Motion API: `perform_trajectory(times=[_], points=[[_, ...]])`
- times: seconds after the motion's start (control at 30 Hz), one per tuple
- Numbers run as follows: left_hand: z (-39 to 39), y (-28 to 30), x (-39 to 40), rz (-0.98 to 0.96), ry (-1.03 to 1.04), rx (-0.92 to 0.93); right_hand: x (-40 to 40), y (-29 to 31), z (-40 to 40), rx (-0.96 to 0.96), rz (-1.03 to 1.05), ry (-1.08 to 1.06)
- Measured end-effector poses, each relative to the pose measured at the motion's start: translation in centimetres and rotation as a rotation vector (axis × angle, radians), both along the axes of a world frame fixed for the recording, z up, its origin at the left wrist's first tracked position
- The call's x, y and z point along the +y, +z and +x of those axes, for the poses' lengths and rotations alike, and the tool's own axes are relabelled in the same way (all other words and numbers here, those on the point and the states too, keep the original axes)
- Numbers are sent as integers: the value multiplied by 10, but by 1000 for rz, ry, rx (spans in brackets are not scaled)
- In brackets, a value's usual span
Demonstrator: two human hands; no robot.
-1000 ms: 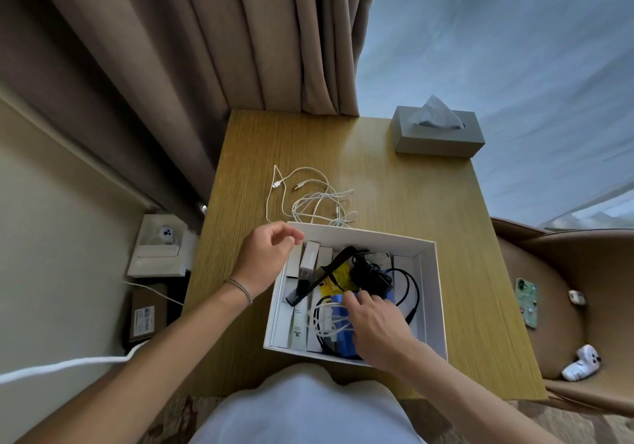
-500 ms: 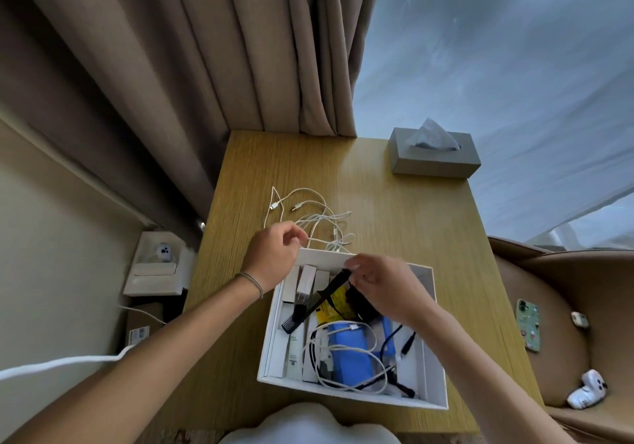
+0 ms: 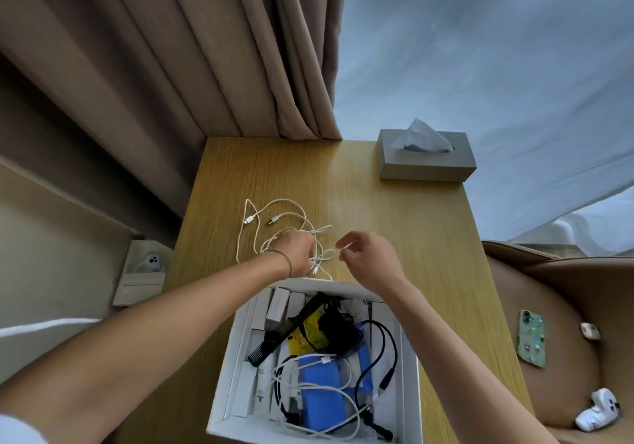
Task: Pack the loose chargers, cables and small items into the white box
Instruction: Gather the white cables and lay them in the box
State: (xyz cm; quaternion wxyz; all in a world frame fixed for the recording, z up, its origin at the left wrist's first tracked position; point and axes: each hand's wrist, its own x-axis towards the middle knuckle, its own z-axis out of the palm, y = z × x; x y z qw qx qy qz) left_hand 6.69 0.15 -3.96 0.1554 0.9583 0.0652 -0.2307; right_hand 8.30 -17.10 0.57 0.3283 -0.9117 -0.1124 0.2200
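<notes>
- One loose item is visible on the table (image 3: 394, 224): the white cable (image 3: 274, 215), lying in a tangle just beyond the far wall of the white box (image 3: 410, 368).
- My left hand (image 3: 296, 254) sits on the near part of the tangle with fingers curled down into the loops. It appears to grip some strands; I cannot tell how many.
- My right hand (image 3: 368, 256) hovers just right of the tangle, fingers half curled, thumb and forefinger close together. It appears to hold nothing, though a thin strand between the fingertips would be hard to see.
- Risk: lifting with only part of the bundle gripped. The free loops and the two plugs trail across the table, and the cable knots tighter or drags behind.
- Risk: a trailing loop catches on the far wall of the box and pulls it along the table or tips it.
- Risk: the box already holds a comb (image 3: 284, 333), a black cable (image 3: 384, 351), a blue pack (image 3: 320, 388) and more white cord. An uncoiled bundle dropped on top snags these or stands above the rim.
- Risk: the box sits near the front edge of the table. Downward pressure on its near side could push it off.
- Precaution, as I judge it: gather all loops with both hands before lifting.
</notes>
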Motion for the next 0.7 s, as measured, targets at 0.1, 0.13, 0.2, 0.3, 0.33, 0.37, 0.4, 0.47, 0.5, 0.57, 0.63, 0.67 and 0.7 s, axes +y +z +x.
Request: perform_trajectory(times=[0.1, 0.13, 0.2, 0.3, 0.33, 0.37, 0.4, 0.47, 0.5, 0.57, 0.63, 0.67, 0.7], points=[[15, -8, -6, 149, -155, 134, -8, -4, 3, 12, 28, 2], [17, -9, -8, 189, -185, 162, -11, -4, 4, 15, 42, 2], [19, -12, -12, 240, -221, 185, -16, -5, 3, 22, 69, -8], [19, -11, -16, 224, -207, 119, -25, -7, 4, 12, 87, -17], [18, -9, -16, 215, -181, 80, -28, -7, 4, 12, 98, -20], [17, -7, -15, 195, -146, 40, -31, -7, 4, 11, 114, -24], [15, -4, -14, 146, -91, 12, -33, -6, 4, 9, 133, -31], [13, 4, -10, -3, 30, -19, -36, -5, 3, -3, 179, -50], [12, 11, -7, -84, 71, -37, -36, -4, 3, -17, 202, -56], [6, 29, -1, -205, 128, -90, -34, 3, 3, -46, 267, -49], [-3, 50, 0, -220, 117, -160, -26, 15, -2, -12, 423, -26], [-8, 59, 0, -198, 100, -187, -19, 23, -6, 32, 507, 10], [-11, 68, -1, -194, 97, -196, -11, 29, -10, 62, 555, 71]])
